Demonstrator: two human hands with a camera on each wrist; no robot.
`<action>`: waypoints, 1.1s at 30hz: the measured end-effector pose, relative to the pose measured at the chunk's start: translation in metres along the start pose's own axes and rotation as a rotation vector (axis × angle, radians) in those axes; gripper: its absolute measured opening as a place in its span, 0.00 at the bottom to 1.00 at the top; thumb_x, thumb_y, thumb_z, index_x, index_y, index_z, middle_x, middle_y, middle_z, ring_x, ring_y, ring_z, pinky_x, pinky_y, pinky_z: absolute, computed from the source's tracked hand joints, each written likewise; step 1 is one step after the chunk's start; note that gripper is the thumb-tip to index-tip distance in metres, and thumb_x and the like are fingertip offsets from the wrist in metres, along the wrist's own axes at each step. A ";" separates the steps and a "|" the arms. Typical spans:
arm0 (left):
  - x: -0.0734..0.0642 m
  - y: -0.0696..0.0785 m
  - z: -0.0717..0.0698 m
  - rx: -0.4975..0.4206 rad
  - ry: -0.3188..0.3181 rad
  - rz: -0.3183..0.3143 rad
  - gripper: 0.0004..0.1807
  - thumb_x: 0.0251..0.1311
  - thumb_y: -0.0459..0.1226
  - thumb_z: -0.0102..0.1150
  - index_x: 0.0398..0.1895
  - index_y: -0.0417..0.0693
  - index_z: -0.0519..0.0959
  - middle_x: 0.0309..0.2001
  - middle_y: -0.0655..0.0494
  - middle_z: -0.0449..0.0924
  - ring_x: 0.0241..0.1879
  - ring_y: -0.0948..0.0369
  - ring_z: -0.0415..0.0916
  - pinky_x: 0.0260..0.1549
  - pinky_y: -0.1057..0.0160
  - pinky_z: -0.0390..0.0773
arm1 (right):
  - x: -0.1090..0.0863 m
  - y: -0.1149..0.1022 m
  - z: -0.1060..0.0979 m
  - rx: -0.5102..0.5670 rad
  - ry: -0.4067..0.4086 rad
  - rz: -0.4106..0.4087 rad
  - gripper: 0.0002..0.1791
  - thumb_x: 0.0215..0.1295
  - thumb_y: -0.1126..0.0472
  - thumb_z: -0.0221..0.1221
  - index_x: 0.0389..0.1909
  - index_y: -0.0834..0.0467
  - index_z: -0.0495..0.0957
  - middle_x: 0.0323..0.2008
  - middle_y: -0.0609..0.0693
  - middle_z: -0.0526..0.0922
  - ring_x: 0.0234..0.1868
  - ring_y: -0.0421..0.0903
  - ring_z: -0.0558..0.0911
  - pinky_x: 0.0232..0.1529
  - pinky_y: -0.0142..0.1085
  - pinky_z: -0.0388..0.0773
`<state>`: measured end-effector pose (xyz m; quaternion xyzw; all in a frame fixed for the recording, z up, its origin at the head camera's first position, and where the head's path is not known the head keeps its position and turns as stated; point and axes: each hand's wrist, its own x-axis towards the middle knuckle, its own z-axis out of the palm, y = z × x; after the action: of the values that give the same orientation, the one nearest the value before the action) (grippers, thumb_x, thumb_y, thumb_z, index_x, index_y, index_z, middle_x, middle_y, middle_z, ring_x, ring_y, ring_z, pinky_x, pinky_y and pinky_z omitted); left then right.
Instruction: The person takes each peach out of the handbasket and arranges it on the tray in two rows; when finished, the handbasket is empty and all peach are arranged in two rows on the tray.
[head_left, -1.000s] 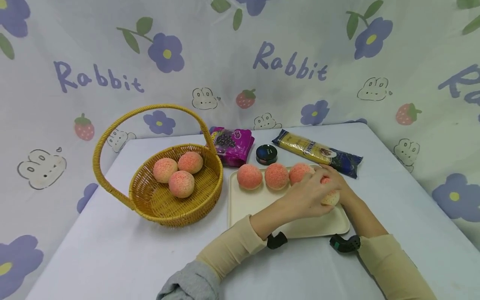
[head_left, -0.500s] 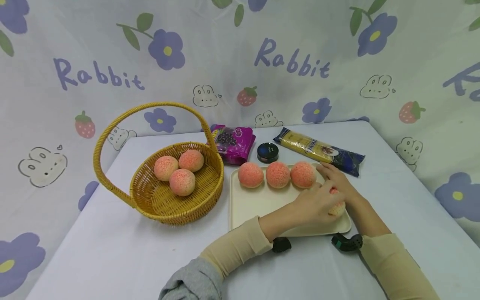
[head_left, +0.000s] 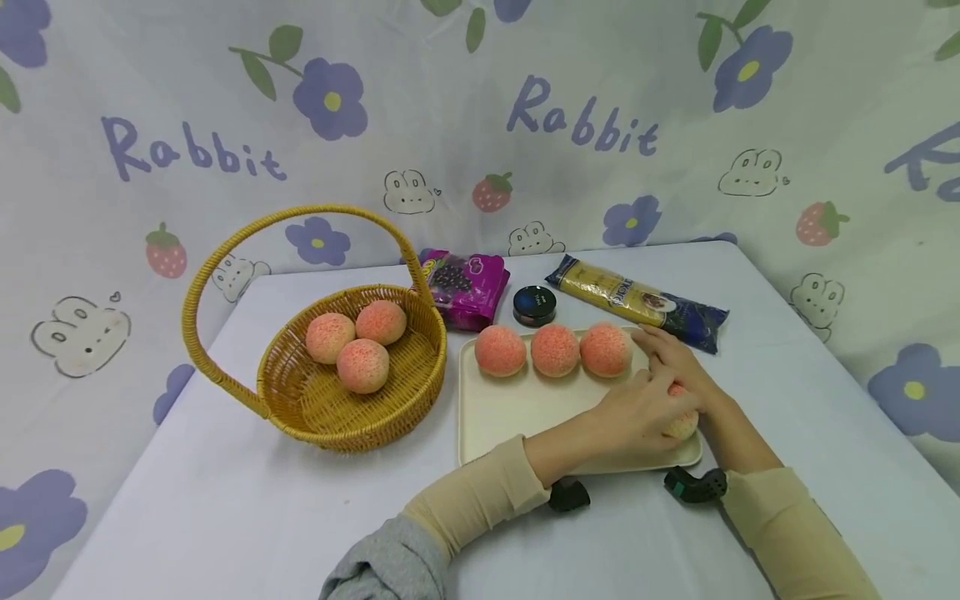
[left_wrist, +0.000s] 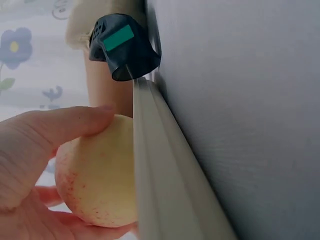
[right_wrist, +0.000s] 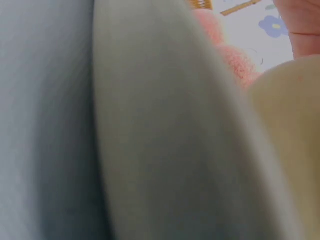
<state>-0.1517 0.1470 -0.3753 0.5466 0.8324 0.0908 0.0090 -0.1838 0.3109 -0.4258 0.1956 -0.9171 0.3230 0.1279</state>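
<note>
My left hand [head_left: 637, 410] reaches across the cream tray [head_left: 517, 417] and grips a pink-and-cream peach [head_left: 681, 417] near the tray's right edge. In the left wrist view, the thumb lies over this peach [left_wrist: 97, 175] and fingers curl beneath it; the tray's side hides part of the fruit. Beside it, along the tray's right side, is my right hand [head_left: 678, 362], fingers stretched toward the back row. That row holds a left peach [head_left: 500, 351], a middle peach [head_left: 555, 350] and a right peach [head_left: 606, 350]. The tray's side fills much of the right wrist view.
A yellow wicker basket [head_left: 360, 437] with a tall handle stands at the left, three peaches inside. Behind the tray lie a purple packet with a grape picture [head_left: 467, 290], a round black container [head_left: 534, 306] and a long yellow-and-blue packet [head_left: 637, 302].
My left hand has carried the peach right and toward the tray's front right. The right hand has shifted slightly right. The back row's right peach, partly covered before, now shows fully.
</note>
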 end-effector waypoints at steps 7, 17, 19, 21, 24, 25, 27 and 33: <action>-0.001 0.000 0.000 0.005 -0.052 -0.028 0.34 0.51 0.52 0.62 0.61 0.64 0.61 0.59 0.58 0.55 0.48 0.61 0.63 0.30 0.72 0.70 | 0.005 0.006 0.000 0.010 -0.025 0.028 0.19 0.62 0.76 0.42 0.54 0.75 0.67 0.57 0.74 0.63 0.58 0.71 0.59 0.54 0.64 0.54; -0.006 0.000 -0.012 0.093 -0.078 -0.080 0.39 0.44 0.60 0.62 0.62 0.67 0.61 0.62 0.58 0.55 0.53 0.59 0.62 0.43 0.66 0.70 | 0.009 0.011 0.001 -0.015 -0.036 0.002 0.19 0.63 0.74 0.45 0.55 0.73 0.67 0.57 0.73 0.63 0.59 0.70 0.60 0.55 0.63 0.55; -0.008 0.000 -0.015 0.111 -0.070 -0.088 0.38 0.43 0.61 0.62 0.60 0.66 0.63 0.61 0.58 0.57 0.53 0.59 0.63 0.42 0.66 0.71 | 0.008 0.014 0.002 -0.031 -0.041 -0.001 0.19 0.64 0.69 0.48 0.55 0.73 0.66 0.57 0.73 0.63 0.59 0.70 0.60 0.54 0.63 0.55; -0.010 0.001 -0.019 0.124 -0.057 -0.095 0.36 0.45 0.61 0.62 0.59 0.65 0.64 0.61 0.59 0.58 0.53 0.59 0.64 0.40 0.66 0.73 | 0.007 0.011 0.002 -0.041 -0.030 -0.024 0.22 0.64 0.64 0.50 0.54 0.74 0.67 0.57 0.74 0.63 0.58 0.71 0.60 0.54 0.64 0.56; -0.011 0.003 -0.025 0.149 -0.011 -0.082 0.33 0.48 0.60 0.59 0.58 0.65 0.65 0.59 0.61 0.60 0.49 0.62 0.66 0.35 0.69 0.73 | 0.004 -0.004 -0.002 -0.013 -0.004 -0.052 0.27 0.63 0.58 0.53 0.52 0.77 0.66 0.55 0.77 0.63 0.56 0.73 0.60 0.52 0.65 0.56; -0.012 0.004 -0.027 0.153 0.006 -0.077 0.32 0.49 0.60 0.58 0.58 0.66 0.65 0.59 0.61 0.61 0.48 0.63 0.66 0.33 0.69 0.72 | 0.003 -0.011 -0.004 -0.002 -0.002 -0.051 0.27 0.63 0.58 0.52 0.52 0.78 0.66 0.55 0.77 0.63 0.56 0.74 0.60 0.51 0.66 0.56; -0.014 0.005 -0.033 0.165 0.035 -0.065 0.31 0.51 0.61 0.56 0.58 0.66 0.65 0.58 0.62 0.61 0.47 0.64 0.66 0.32 0.70 0.71 | 0.002 -0.024 -0.009 0.046 -0.011 -0.018 0.27 0.61 0.61 0.54 0.52 0.80 0.65 0.55 0.78 0.61 0.57 0.74 0.58 0.52 0.66 0.54; -0.025 0.005 -0.048 0.174 0.034 -0.064 0.32 0.52 0.62 0.53 0.60 0.67 0.65 0.60 0.61 0.61 0.50 0.61 0.66 0.37 0.68 0.72 | 0.000 -0.020 -0.009 0.015 -0.050 0.062 0.25 0.57 0.69 0.54 0.53 0.79 0.65 0.57 0.76 0.61 0.59 0.73 0.57 0.54 0.65 0.53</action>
<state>-0.1427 0.1193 -0.3296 0.5167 0.8543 0.0272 -0.0497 -0.1736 0.3023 -0.4078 0.1760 -0.9232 0.3287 0.0936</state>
